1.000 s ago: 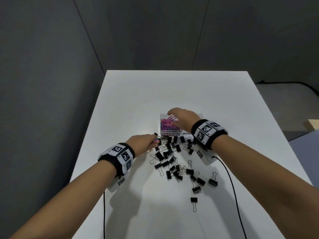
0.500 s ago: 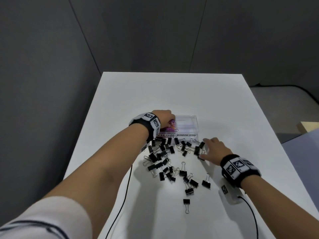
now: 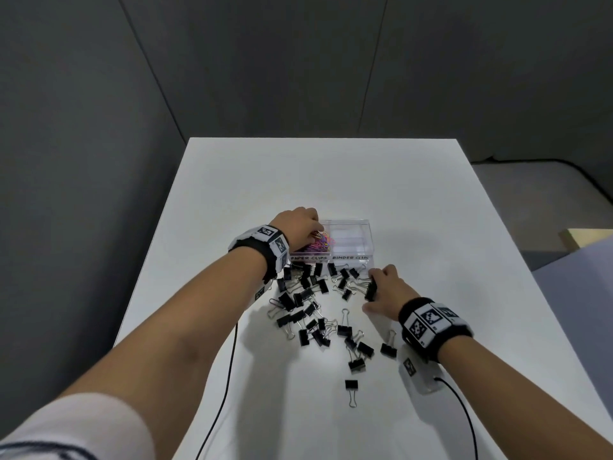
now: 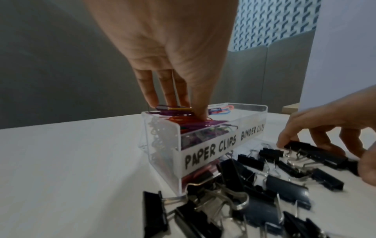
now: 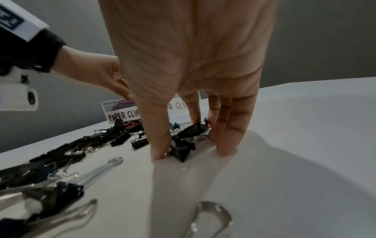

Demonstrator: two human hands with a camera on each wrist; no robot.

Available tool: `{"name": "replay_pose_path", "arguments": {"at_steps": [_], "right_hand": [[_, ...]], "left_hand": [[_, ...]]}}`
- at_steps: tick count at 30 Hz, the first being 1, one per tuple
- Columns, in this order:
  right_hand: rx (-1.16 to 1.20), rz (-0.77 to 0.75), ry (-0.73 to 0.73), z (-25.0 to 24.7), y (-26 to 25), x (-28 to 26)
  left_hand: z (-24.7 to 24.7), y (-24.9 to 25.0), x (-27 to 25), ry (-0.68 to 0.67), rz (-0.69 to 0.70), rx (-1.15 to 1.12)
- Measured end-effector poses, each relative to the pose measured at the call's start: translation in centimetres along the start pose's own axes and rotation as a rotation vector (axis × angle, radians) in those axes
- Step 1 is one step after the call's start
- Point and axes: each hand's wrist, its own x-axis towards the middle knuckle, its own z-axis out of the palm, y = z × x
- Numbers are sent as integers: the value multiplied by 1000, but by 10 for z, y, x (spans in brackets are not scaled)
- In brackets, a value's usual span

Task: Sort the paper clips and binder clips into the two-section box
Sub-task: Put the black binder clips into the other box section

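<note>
Right hand (image 3: pixel 384 290) now gripping binder clips (image 3: pixel 370 290), black, silver-handled

A clear two-section box (image 3: pixel 351 240) was seen on a white table (image 3: pixel 414 200), its left section heaped with coloured paper clips (image 3: pixel 320 244), over which the left hand (image 3: pixel 297 227) was held with fingertips among them. Black binder clips (image 3: pixel 315 307) were scattered just in front of the box. The right hand (image 3: pixel 386 292) was closed around a few of them at the heap's right edge.

One box (image 3: pixel 351 242), two sections; two hands; binder clips (image 3: pixel 318 310), paper clips (image 3: pixel 87 243) uncountable.
</note>
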Motion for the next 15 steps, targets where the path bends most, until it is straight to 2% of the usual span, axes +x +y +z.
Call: {"name": "replay_pose_path", "arguments": {"at_steps": [2, 5, 7, 9, 10, 12, 15], "right_hand": [[15, 1, 2, 1, -2, 0], [4, 4, -8, 1, -6, -1], [-15, 5, -21, 0, -8, 0], [-28, 10, -40, 0, -10, 0], [-30, 13, -48, 0, -11, -1], [-40, 17, -55, 1, -12, -1], [-65, 26, -46, 3, -16, -3]], "left_hand": [[1, 0, -4, 61, -17, -82], [3, -4, -18, 254, -82, -206], [12, -10, -33, 393, -182, -282], [25, -15, -49, 439, -296, -334], [34, -17, -57, 399, -346, -344], [51, -17, -70, 238, -425, -341], [70, -11, -82, 48, -457, -313]]}}
